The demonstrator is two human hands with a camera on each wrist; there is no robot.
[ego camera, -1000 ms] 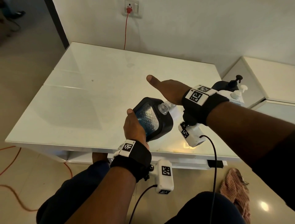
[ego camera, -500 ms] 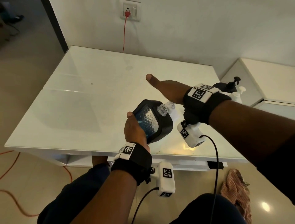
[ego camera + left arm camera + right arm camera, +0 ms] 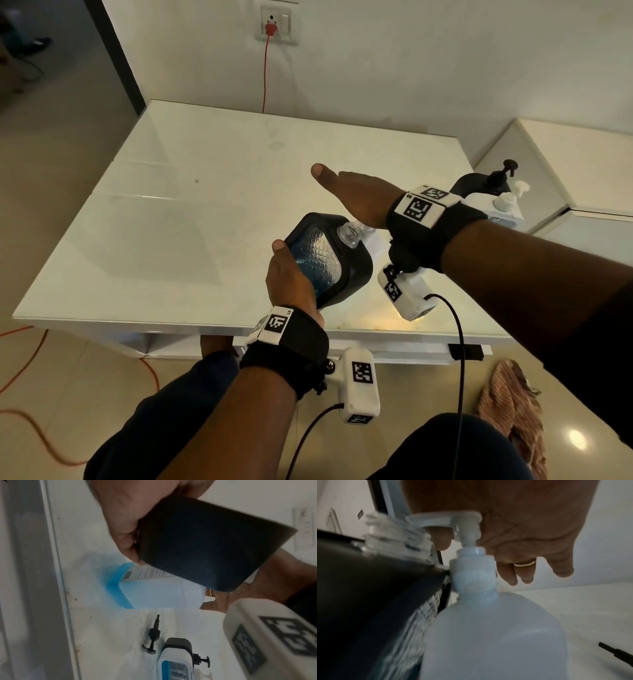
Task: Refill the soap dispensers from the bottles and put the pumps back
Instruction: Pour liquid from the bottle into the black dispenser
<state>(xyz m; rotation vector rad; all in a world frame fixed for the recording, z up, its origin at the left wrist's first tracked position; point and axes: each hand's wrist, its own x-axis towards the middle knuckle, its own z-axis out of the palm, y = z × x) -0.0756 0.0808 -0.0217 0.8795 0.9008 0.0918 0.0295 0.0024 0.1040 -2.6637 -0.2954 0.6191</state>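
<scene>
My left hand (image 3: 291, 274) wraps the black-framed dispenser (image 3: 325, 260) from its left side, thumb on the front edge and the fingers curled round the back, because I need it tipped with its open threaded neck (image 3: 349, 233) leaning right, toward the spout. Blue soap shows low behind its clear textured window, so I judge it part-filled. My right hand (image 3: 356, 202) lies flat, fingers straight and thumb stuck out, the palm resting on the white pump head (image 3: 443, 519) of the refill bottle (image 3: 496, 635); nothing is pinched, since a flat palm is enough to push the plunger down. The bottle stands on the white table (image 3: 171, 222) right against the dispenser, so that, as I judge it, each stroke lands in the neck rather than on the glass. I cannot tell whether soap is running at this instant.

Further right, on the table, the black pump (image 3: 152, 635) taken out of this dispenser lies on its side, kept within reach for screwing back. Beside it stands a second dispenser (image 3: 176, 660) with its pump on, and another white pump bottle (image 3: 507, 202) is near the far corner.
</scene>
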